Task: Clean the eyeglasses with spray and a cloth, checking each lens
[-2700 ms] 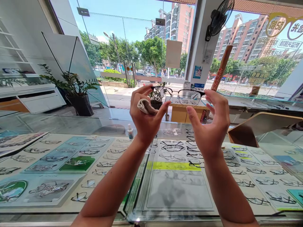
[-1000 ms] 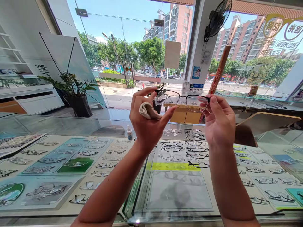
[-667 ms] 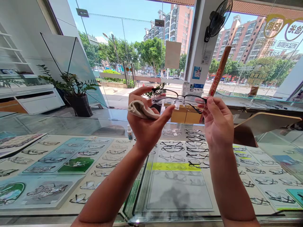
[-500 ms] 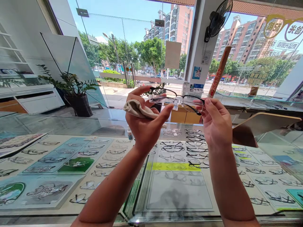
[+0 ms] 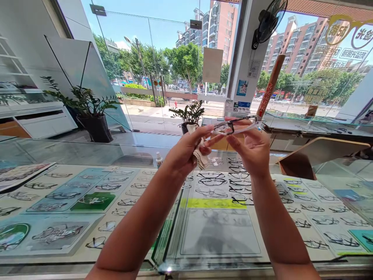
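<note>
A pair of eyeglasses (image 5: 231, 126) with a dark upper rim is held up over the glass counter, turned nearly edge-on. My right hand (image 5: 257, 151) grips the frame at its right side, thumb below and fingers behind. My left hand (image 5: 182, 152) is closed around a crumpled beige cleaning cloth (image 5: 199, 158), which hangs below its fingers. The left thumb and fingertips reach the left end of the eyeglasses; whether they pinch it I cannot tell. Under my hands, rows of spectacle frames (image 5: 212, 181) lie in the display case.
The glass display counter (image 5: 218, 233) spans the front. A small white bottle (image 5: 159, 159) stands behind my left forearm. To the right is a slanted wooden-edged board (image 5: 323, 155). Potted plants (image 5: 94, 126) stand beyond the counter, near the glass doors.
The eyeglasses have turned from facing me to nearly edge-on and moved right. My left hand has shifted right and lower with the cloth, and the right hand has moved slightly left.
</note>
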`<act>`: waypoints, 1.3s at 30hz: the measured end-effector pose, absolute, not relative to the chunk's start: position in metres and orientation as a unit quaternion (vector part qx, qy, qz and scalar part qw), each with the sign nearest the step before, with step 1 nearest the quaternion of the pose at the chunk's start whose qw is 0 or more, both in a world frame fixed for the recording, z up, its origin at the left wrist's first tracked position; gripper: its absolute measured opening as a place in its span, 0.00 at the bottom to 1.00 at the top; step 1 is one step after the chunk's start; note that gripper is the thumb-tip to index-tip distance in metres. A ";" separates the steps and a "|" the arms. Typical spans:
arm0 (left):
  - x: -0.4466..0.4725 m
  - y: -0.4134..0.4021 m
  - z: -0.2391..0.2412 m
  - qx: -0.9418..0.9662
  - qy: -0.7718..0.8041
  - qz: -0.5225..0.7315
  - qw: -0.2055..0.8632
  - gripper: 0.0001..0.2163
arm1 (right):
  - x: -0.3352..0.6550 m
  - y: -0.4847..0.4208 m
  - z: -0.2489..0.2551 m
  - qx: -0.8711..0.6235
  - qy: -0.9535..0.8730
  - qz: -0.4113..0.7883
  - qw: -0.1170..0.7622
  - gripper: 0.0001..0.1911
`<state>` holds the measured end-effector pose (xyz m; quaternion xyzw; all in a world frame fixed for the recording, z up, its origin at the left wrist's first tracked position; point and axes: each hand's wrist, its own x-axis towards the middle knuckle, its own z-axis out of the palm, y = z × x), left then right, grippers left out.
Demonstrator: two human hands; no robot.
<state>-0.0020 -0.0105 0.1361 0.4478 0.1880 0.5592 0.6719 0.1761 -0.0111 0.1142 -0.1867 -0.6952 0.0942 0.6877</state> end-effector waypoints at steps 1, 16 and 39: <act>-0.002 -0.008 0.135 0.453 0.191 0.536 0.686 0.18 | 0.176 -0.012 0.114 -0.184 -0.695 0.084 0.690 0.03; -0.008 0.048 0.107 0.582 0.290 0.533 0.541 0.25 | 0.179 -0.003 0.109 -0.276 -0.669 0.039 0.690 0.05; -0.059 0.028 0.146 0.589 0.235 0.747 0.200 0.35 | 0.165 0.111 -0.020 -0.512 -0.854 -0.081 -0.050 0.14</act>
